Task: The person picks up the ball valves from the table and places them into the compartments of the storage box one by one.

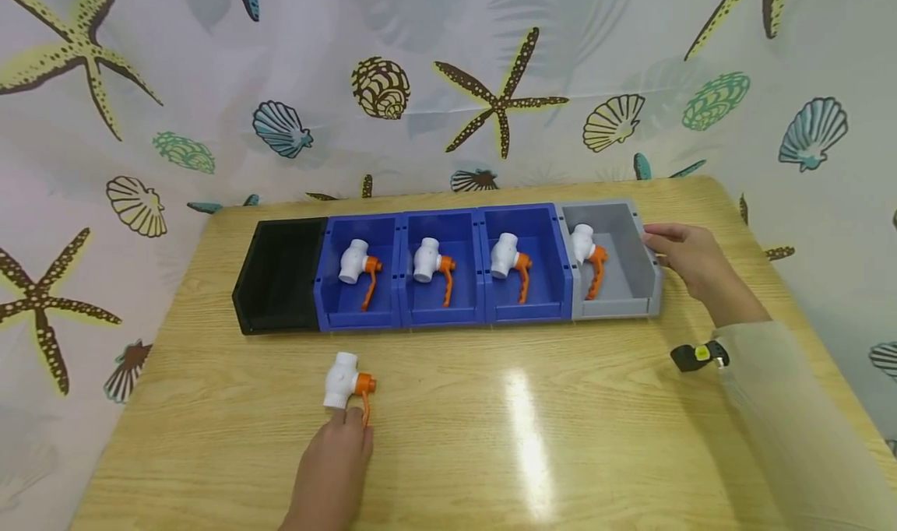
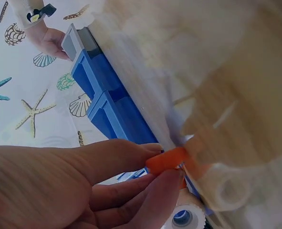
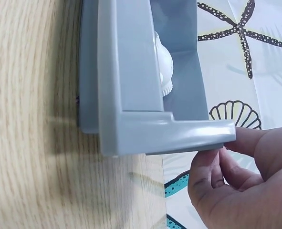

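Observation:
A white ball valve (image 1: 341, 381) with an orange handle is at the front left of the table. My left hand (image 1: 332, 469) pinches its handle between thumb and fingertips; the left wrist view shows the orange handle (image 2: 167, 160) up close. At the far right my right hand (image 1: 695, 268) grips the outer side wall of the grey bin (image 1: 624, 307), with curled fingers at the wall's edge in the right wrist view. Inside that bin lies another valve (image 1: 582, 244). Similar valves lie in the three blue bins (image 1: 441, 318), one in each, orange handles toward the front.
A black bin (image 1: 280, 282) with nothing visible inside joins the row's left end. The bins stand side by side across the back of the wooden table (image 1: 434, 422). Behind hangs a patterned cloth (image 1: 434, 17) with starfish and shells.

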The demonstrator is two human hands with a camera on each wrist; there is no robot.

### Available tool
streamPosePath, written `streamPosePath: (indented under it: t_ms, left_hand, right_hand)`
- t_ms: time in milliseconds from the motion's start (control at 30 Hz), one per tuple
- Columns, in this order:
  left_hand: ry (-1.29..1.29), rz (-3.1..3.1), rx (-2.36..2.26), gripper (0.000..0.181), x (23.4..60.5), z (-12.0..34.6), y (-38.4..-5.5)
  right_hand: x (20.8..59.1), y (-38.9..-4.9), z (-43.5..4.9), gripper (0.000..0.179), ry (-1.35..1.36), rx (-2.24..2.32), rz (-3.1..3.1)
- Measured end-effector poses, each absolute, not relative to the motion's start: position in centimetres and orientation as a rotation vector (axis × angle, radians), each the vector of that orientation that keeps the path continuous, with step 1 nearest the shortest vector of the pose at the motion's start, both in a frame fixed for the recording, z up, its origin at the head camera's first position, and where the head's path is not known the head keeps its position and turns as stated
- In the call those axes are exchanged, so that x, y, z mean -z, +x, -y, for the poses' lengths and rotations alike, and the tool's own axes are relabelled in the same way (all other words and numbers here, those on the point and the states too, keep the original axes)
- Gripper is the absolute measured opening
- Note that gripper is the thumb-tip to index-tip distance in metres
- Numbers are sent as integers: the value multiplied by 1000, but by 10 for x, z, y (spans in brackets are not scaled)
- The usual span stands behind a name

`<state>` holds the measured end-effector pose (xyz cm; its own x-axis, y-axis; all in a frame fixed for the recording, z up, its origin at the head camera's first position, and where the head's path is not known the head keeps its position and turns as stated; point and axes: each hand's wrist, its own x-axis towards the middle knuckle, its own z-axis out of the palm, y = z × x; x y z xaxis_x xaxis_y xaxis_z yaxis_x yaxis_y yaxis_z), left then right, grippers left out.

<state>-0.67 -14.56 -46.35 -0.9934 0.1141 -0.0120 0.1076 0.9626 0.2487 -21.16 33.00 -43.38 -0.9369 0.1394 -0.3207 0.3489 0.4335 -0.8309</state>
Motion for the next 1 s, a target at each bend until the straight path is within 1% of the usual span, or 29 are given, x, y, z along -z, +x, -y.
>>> streamPosePath:
  t_ms: [300,567,800,1000]
  left_hand:
    - [229,-3249,-314,18,469,149,-11]
    - [224,-3223,-297,15,466,159,-15]
    - [254,-3310,-349,16,446,167,-15]
    - [233,-3421,-309,13,423,192,-30]
  right_hand:
    - [433,-211,-330,60,430,1526,-2475]
    - [435,-211,-328,59,414,1501,-2507]
    - [437,-212,-329,62,401,1493,-2515]
    - [439,-213,-328,62,421,1495,-2516]
